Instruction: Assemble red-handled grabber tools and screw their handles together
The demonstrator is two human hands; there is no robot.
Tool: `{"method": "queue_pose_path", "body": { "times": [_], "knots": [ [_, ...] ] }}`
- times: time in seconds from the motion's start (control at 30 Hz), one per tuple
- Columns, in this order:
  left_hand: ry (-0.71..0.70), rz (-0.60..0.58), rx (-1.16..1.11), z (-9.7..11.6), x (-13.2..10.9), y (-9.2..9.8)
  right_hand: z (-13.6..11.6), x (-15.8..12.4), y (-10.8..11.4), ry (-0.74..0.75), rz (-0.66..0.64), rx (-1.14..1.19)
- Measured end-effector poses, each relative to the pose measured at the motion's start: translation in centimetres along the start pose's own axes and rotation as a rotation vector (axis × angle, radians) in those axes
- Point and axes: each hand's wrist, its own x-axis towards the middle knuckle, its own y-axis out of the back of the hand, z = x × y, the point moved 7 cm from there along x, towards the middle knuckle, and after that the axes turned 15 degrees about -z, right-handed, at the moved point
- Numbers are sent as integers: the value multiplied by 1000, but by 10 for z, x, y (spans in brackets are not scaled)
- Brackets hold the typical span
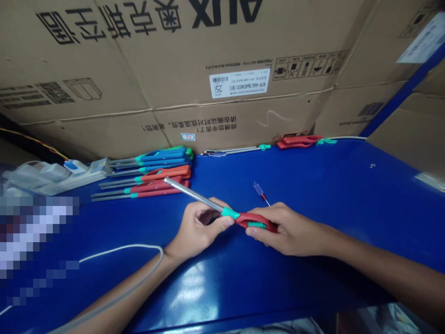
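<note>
A long-nosed gas lighter (243, 217) with a red handle, green collar and metal tube is held above the blue table (313, 287). My left hand (203, 227) is closed on its green collar, thumb in front. Around the red handle, near the green trigger, my right hand (281, 229) is closed. The metal tube points up and to the left. Just beyond my right hand lies a small screwdriver (259, 191) with a clear purple handle; part of its shaft shows.
Several blue, orange and red lighters (163, 172) lie in a row at left, beside a power strip (83, 176). Metal tubes (239, 150) and red handle shells (299, 141) rest against a large cardboard box (167, 93). A white cable (139, 246) crosses my left forearm.
</note>
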Motion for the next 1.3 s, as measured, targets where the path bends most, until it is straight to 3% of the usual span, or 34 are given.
{"method": "queue_pose_path", "body": {
  "times": [0.2,0.37,0.57,0.7,0.83,1.03,1.17,1.3],
  "knots": [
    [-3,-23,-17,11,2,7,2,5,-7,-47,-41,519],
    [-24,-15,-14,19,2,13,-2,5,-12,-7,-91,694],
    [-39,-17,-121,11,1,5,4,6,-21,-32,-118,760],
    [-31,-66,-189,5,1,-2,5,7,-23,-69,-103,740],
    [24,-32,-165,0,-1,-2,4,6,-22,-109,-60,634],
    [64,5,-140,-2,-1,-4,-1,1,-15,-159,25,249],
    [73,23,-123,-3,-1,-5,-9,-1,-7,-102,90,3],
    [69,0,-97,-4,0,-7,-5,1,-10,-140,72,83]
  ]
}}
